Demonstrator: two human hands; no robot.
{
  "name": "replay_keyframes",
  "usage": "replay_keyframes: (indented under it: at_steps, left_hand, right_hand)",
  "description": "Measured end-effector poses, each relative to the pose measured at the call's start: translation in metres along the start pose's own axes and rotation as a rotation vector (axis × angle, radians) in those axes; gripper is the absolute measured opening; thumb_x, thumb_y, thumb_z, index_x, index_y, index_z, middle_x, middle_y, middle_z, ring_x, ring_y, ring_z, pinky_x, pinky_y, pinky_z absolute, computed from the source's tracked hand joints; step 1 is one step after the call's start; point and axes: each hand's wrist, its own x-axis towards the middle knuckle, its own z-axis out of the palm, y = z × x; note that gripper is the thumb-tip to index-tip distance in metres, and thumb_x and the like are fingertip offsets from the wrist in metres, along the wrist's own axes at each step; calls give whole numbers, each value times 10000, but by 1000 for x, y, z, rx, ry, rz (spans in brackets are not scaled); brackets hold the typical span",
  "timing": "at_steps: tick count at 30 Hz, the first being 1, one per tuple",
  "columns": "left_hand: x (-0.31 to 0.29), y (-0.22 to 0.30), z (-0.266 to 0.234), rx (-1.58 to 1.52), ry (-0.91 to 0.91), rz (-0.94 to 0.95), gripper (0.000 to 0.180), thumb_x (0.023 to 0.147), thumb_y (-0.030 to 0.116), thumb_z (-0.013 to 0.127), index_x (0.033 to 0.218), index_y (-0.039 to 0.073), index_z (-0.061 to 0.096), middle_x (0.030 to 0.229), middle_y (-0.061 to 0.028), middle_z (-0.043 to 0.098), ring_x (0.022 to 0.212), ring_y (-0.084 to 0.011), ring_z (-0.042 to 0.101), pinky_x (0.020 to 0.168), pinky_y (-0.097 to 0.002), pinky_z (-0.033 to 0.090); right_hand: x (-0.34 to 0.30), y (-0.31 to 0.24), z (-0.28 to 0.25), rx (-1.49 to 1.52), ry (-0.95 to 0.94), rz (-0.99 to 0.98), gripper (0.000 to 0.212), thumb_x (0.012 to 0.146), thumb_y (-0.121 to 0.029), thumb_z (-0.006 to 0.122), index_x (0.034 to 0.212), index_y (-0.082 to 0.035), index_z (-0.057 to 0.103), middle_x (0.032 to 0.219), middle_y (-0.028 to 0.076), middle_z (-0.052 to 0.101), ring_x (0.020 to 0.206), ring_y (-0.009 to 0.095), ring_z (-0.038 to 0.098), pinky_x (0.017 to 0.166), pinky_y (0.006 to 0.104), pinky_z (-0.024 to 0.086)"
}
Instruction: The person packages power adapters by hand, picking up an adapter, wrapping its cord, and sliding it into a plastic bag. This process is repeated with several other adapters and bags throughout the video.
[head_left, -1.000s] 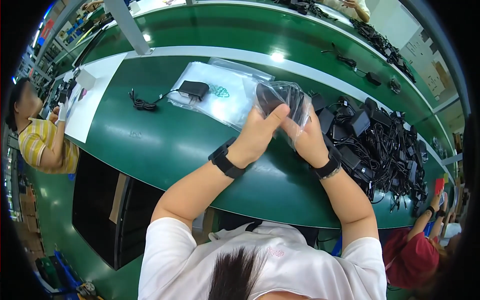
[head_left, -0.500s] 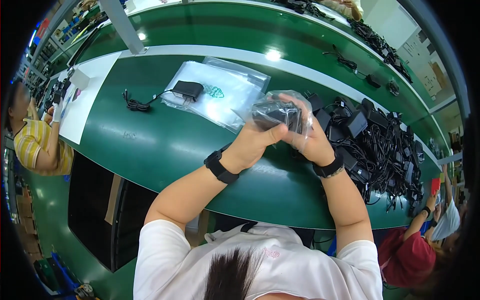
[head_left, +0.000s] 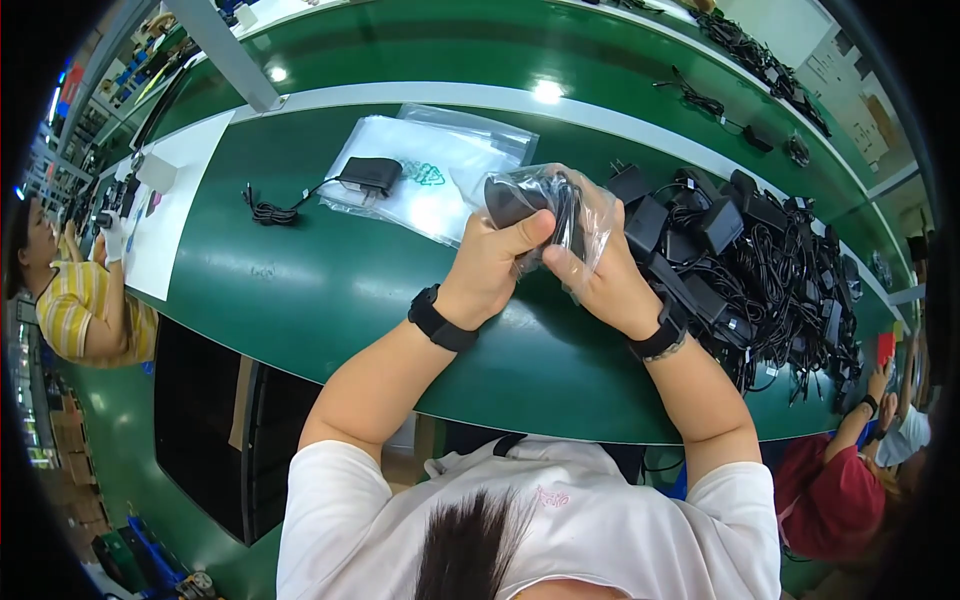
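Both hands hold a black power adapter (head_left: 512, 203) with its bundled cable inside a clear plastic bag (head_left: 600, 215), raised over the green table. My left hand (head_left: 488, 265) is closed round the adapter's near left side, its thumb pressed on the front. On the right, my right hand (head_left: 612, 272) grips the bag and the cable side, with its fingers behind and its thumb in front. Beyond my left hand lies a stack of flat clear bags (head_left: 440, 208) with a green print. A second black adapter (head_left: 371, 175) rests on that stack, its coiled cable to the left.
A large heap of black adapters and tangled cables (head_left: 745, 265) lies right of my hands. Across a pale ledge stands another green surface (head_left: 420, 50) with more cables. A person in yellow stripes (head_left: 85, 310) works at far left, one in dark red (head_left: 835, 500) at right.
The bagged adapter has turned in my hands, and its dark end now points up and left. My left thumb has shifted up onto it. The camera view has moved slightly.
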Motion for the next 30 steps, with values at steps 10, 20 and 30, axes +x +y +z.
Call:
replay_keyframes:
  at_steps: [10,20,30]
  left_hand:
    - [11,8,-8,-525,171,-67,320,837,304,590,1050,69,546,1028,-46,596,943,-202,551,840,-351,420]
    - [6,3,3,-447,150,-77,305,851,287,580,1044,55,535,1040,-55,586,992,-187,536,909,-360,386]
    - [12,6,-9,-535,129,-108,238,814,154,608,986,-3,559,982,-115,610,949,-263,564,889,-412,421]
  right_hand:
    - [-1,10,-13,789,106,218,399,869,-152,552,1225,10,475,1239,80,492,1067,146,486,924,283,374]
    - [0,13,9,-3,120,-197,353,812,-46,556,1164,-22,540,1178,131,551,908,278,523,901,333,364]
    - [4,15,-22,554,134,99,239,908,-176,487,949,17,622,990,90,615,830,144,552,791,269,419]
